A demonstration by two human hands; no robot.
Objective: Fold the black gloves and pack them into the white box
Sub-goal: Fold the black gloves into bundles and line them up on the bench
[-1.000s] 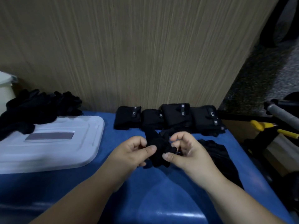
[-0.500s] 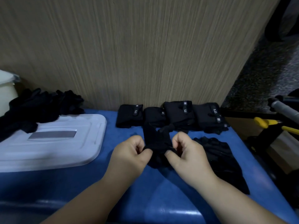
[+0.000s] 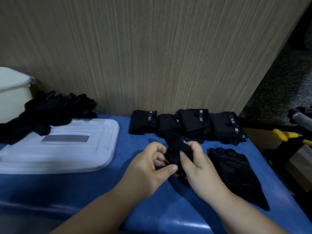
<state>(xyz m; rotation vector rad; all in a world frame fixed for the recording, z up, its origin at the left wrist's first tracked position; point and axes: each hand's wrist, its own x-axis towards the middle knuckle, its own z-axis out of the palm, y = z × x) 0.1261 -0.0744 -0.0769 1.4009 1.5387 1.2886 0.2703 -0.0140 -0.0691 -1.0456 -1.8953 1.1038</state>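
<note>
Head view: a soft black knit glove [image 3: 175, 152], bunched into a thick roll, sits right of the smooth white plastic lid [image 3: 67, 146] over the blue table [image 3: 135, 191]. The left hand [image 3: 152, 164] grips its left side with the thumb under the lower end, and the right hand [image 3: 197, 166] is wrapped over its top. Half a second ago it lay stretched flat, pinched at its near edge; farther right of the lid are a row of folded gloves [image 3: 194, 122] and one flat glove [image 3: 236, 171].

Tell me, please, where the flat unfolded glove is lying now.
In the head view, the flat glove lies on the blue table, right of the right hand and in front of the row of folded gloves.
</note>
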